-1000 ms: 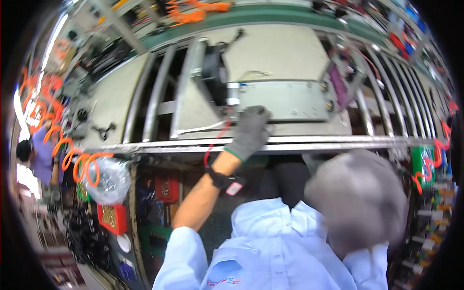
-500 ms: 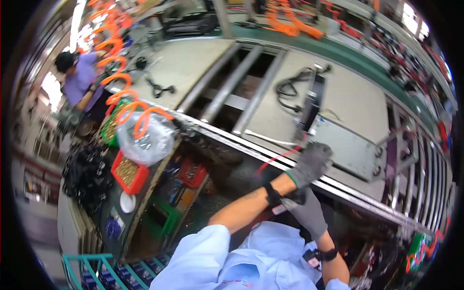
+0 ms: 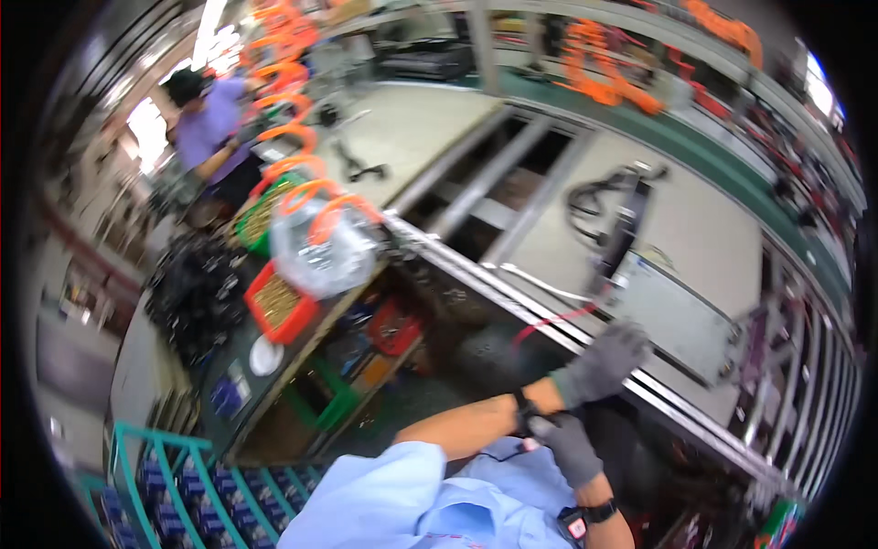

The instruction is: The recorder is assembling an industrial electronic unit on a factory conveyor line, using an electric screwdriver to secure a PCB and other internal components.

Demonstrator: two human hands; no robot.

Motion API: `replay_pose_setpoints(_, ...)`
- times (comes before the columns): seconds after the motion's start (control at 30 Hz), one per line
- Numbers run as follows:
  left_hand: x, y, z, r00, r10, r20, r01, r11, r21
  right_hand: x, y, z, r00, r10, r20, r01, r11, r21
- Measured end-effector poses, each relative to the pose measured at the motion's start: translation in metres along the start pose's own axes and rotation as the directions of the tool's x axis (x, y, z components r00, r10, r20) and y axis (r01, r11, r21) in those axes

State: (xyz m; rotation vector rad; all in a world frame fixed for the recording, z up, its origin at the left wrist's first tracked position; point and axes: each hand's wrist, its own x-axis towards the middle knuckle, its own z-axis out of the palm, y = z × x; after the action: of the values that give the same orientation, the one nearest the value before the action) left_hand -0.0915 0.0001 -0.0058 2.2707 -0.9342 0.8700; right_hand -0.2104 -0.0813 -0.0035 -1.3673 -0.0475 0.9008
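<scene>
My left hand (image 3: 604, 368), in a grey glove, reaches over the metal rail at the bench's front edge. Its fingers look loosely spread beside a flat grey metal panel (image 3: 677, 316), with nothing visible in them. Below it my right hand (image 3: 572, 450), also gloved, is bent back towards my left wrist. Its fingers close at the black wristband (image 3: 525, 412) there; blur hides the exact grip. A long black part (image 3: 625, 231) adjoins the panel, with a coiled black cable (image 3: 585, 203) beside it. A red wire (image 3: 558, 318) hangs over the rail.
At left stand a red bin (image 3: 277, 302) of small brass-coloured parts, a clear plastic bag (image 3: 325, 252) and a heap of black cables (image 3: 197, 293). An orange coiled hose (image 3: 293, 137) hangs above. Rollers (image 3: 466, 197) break the bench top. A person in purple (image 3: 208, 128) works far left.
The view has swung, so the bench and bins sit further right and lower. My right hand has drawn closer to my left wristband. My left hand now lies beside the panel's near edge.
</scene>
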Motion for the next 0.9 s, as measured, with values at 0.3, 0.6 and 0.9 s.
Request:
replay_pose_setpoints(0.3,-0.026,0.019,-0.024,0.949,0.233,0.212,-0.254,0.964,0.080,-0.010,0.024,0.032,0.964,0.169,0.204,-0.260,0.752,0.605)
replay_pose_setpoints(0.6,-0.031,0.028,-0.034,0.309,-0.868,0.390,0.738,-0.039,-0.673,-0.021,0.021,0.020,0.985,-0.140,0.099,0.145,0.988,-0.049)
replay_pose_setpoints(0.9,-0.058,0.010,-0.052,0.923,-0.350,-0.157,0.363,0.929,0.064,-0.018,0.028,0.046,0.986,0.063,0.157,-0.081,0.990,0.112)
